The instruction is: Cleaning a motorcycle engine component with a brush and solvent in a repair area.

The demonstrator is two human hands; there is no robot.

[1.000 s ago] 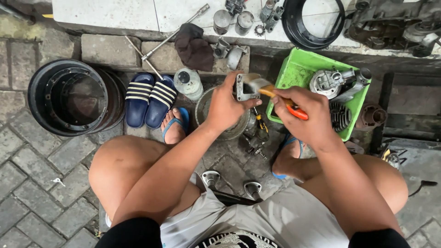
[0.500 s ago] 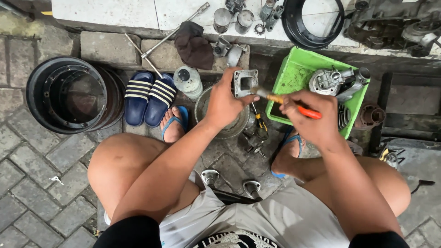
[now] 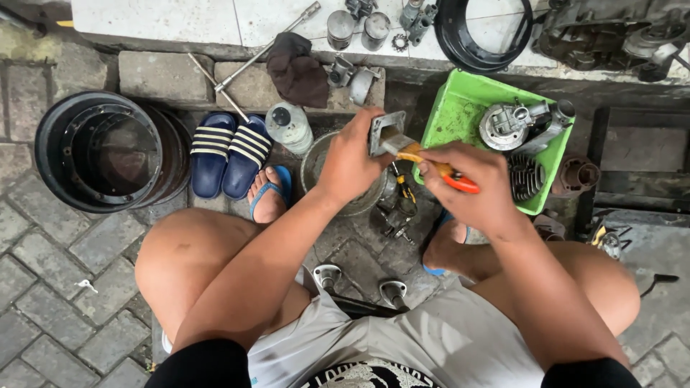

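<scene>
Left hand (image 3: 350, 164) clamped on small square metal engine part (image 3: 385, 132), centre frame, above metal bowl (image 3: 343, 188). Right hand (image 3: 471, 185) closed on orange-handled brush (image 3: 431, 162), bristle end touching part. Green tray (image 3: 460, 115) with carburettor (image 3: 512, 123) just right. Blue striped sandals (image 3: 228, 152) left, beside black wheel rim (image 3: 108, 151).

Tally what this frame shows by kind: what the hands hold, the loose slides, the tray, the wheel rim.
Square metal part in the left hand: 1
Orange-handled brush in the right hand: 1
Navy striped slides: 2
Green tray: 1
Black wheel rim: 1
Total: 6
</scene>
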